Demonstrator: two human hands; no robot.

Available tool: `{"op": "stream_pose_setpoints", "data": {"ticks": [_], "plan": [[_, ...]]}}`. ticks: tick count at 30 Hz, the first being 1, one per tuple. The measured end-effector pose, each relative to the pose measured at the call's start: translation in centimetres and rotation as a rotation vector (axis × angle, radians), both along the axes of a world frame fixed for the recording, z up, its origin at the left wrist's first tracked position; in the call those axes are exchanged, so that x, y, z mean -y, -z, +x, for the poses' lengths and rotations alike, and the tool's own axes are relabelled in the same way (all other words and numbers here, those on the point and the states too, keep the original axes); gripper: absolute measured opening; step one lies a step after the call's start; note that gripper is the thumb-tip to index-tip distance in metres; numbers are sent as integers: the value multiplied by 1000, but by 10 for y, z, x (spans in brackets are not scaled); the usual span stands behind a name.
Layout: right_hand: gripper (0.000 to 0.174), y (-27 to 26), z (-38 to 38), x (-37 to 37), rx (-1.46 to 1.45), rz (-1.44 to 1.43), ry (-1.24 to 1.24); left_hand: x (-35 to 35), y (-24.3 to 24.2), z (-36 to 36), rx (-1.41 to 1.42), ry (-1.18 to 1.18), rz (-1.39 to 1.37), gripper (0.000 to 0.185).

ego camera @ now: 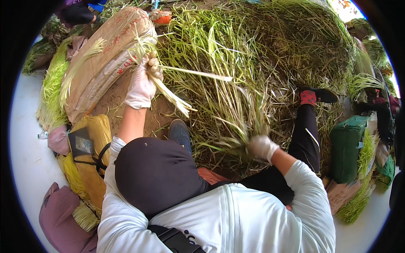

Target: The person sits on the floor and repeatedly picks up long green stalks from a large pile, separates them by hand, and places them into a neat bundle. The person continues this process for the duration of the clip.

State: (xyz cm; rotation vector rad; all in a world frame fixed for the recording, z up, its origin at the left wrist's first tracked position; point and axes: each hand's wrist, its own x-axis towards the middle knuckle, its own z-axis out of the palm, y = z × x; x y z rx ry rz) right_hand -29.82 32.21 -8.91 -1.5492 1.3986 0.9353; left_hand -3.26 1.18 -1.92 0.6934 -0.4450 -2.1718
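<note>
My left hand [144, 80], in a whitish glove, is closed around a small bunch of pale stalks [171, 95]. Small rounded pale lumps [153, 61] show at the top of that grip, and one long stalk sticks out to the right. Low on the right, my gloved right hand [262, 148] is blurred and curled around green leafy stalks [242, 129] that fan out above it. Beneath both hands spreads a thick heap of cut green stalks and leaves [202, 47].
A long tan woven sack [104, 57] bearing red writing lies at the left, with pale stalks on it. Near my left arm are a yellow bundle [98, 132] and a dark pouch [81, 144]. A green wrapped bundle [348, 148] stands right. Another person's leg [77, 14] shows top left.
</note>
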Motion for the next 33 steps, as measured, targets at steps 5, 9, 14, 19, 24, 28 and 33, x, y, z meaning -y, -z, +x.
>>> {"op": "stream_pose_setpoints", "data": {"ticks": [5,9,14,19,24,28,33], "plan": [[34,-9,-26,-30,15,152,-181,-7,7,1,16,81,3,25],[35,-77,-25,55,468,-1156,437,-23,12,-17,196,121,-30,23],[67,-82,51,120,856,-1184,550,-15,-5,-19,38,123,-20,29],[12,-41,74,130,686,-1057,801,-19,-5,-19,280,65,-110,44],[19,-44,65,152,713,-782,516,-29,20,-25,146,212,27,27],[16,-33,13,176,412,-694,728,-7,21,3,57,-111,74,27],[17,5,-3,212,298,-783,890,-8,28,3,161,2,115,30]]}}
